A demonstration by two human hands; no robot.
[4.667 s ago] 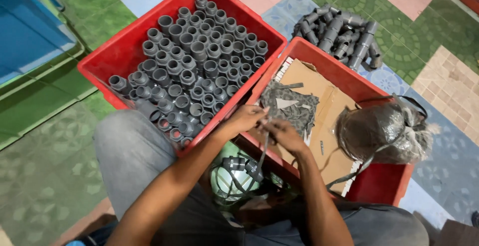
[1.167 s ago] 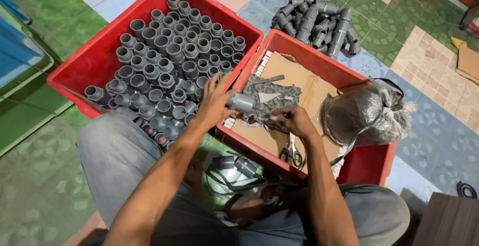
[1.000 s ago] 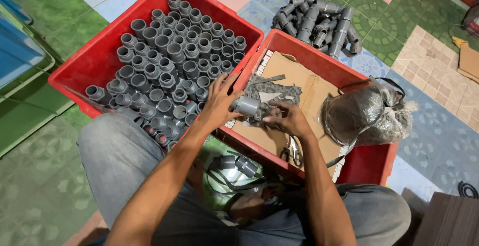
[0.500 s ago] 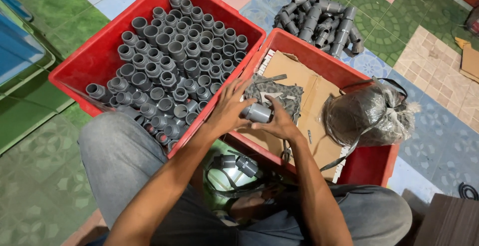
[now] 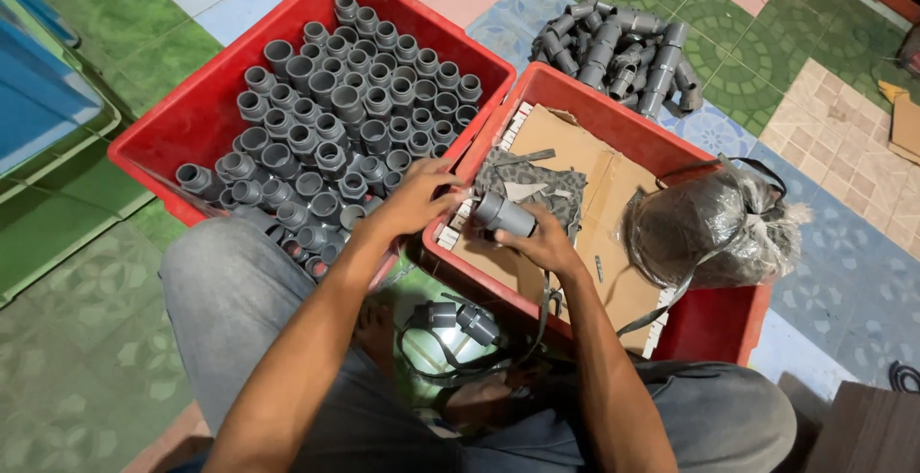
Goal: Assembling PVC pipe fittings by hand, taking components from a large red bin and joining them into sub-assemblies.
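Note:
A grey plastic pipe fitting (image 5: 501, 214) is held over the near rim of the right red crate (image 5: 613, 118), and my right hand (image 5: 548, 241) is closed around it from below. My left hand (image 5: 417, 197) rests beside it with fingers spread toward the fitting's end, above the wall between the two crates. The left red crate (image 5: 216, 99) is packed with several upright grey fittings (image 5: 335, 109). A heap of thin grey strips (image 5: 537, 184) lies on brown cardboard (image 5: 594, 176) inside the right crate.
A bulging clear bag of dark material (image 5: 709, 229) sits in the right crate. A pile of grey pipe joints (image 5: 623, 51) lies on the tiled floor beyond. Between my knees stand a small grey fitting (image 5: 460, 318) and dark straps. A blue bin (image 5: 38, 99) is at far left.
The fitting has gone from my left hand's grip into my right hand, shifting slightly toward me. My left hand has loosened and now lies open beside it.

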